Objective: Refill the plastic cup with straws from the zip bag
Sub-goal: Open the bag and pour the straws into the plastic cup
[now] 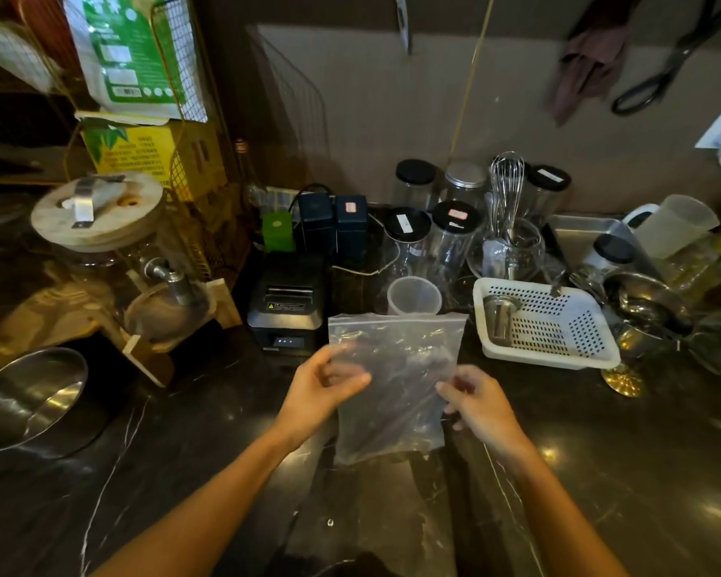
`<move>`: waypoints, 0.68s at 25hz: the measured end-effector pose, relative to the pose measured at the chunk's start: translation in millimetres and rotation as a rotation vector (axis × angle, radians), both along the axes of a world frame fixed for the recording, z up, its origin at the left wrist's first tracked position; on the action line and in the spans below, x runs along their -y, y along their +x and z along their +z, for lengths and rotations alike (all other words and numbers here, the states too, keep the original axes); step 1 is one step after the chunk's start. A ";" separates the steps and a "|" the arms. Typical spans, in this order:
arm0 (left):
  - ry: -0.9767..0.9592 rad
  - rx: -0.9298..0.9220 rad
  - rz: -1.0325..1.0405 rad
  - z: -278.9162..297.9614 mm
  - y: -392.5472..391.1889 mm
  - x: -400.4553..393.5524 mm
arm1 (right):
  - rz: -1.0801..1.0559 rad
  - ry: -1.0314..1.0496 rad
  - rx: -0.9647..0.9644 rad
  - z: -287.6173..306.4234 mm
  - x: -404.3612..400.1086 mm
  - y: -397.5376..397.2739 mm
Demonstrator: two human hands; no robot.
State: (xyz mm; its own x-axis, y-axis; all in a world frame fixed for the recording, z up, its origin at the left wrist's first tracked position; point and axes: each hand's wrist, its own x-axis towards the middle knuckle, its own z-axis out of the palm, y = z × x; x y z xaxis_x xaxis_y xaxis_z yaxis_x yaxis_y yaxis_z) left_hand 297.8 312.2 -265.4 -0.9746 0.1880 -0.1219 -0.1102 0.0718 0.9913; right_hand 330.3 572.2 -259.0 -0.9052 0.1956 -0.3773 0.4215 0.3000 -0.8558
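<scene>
A clear zip bag (pixel 396 368) hangs upright above the dark counter, its zip edge at the top. Dark straws show dimly through the plastic. My left hand (pixel 321 385) pinches the bag's left side and my right hand (pixel 475 403) grips its right side lower down. Just behind the bag's top edge stands a translucent plastic cup (pixel 413 295) on the counter, upright; I see nothing inside it.
A black receipt printer (pixel 286 304) sits left of the cup. A white perforated basket (pixel 546 324) holding a steel cup lies to the right. Glass jars (pixel 433 226) and a whisk stand behind. A steel bowl (pixel 28 399) rests at far left, beside a drink dispenser (pixel 101 226).
</scene>
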 end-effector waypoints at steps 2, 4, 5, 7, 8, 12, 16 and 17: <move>0.066 -0.045 0.015 12.0 -9.5 -1.1 | -0.075 0.014 -0.101 13.0 5.3 -1.6; 0.078 -0.089 0.011 19.8 -20.7 -3.7 | -0.169 0.061 -0.243 27.0 14.6 -6.5; 0.073 -0.111 -0.016 22.8 -24.7 -4.4 | -0.186 0.072 -0.303 33.6 19.7 -9.1; 0.031 -0.164 -0.088 27.6 -28.3 -6.1 | -0.147 -0.018 -0.340 47.4 35.6 -13.4; 0.002 -0.198 -0.115 30.0 -28.5 -6.3 | -0.142 -0.115 -0.303 54.1 45.2 -15.3; -0.010 -0.271 -0.178 35.1 -27.6 -3.6 | -0.253 -0.350 -0.112 67.8 68.2 -25.3; -0.020 -0.311 -0.229 38.5 -28.7 2.9 | -0.276 -0.462 -0.006 72.9 69.6 -28.4; -0.028 -0.302 -0.235 41.3 -27.4 3.2 | -0.263 -0.469 0.013 73.4 69.3 -27.7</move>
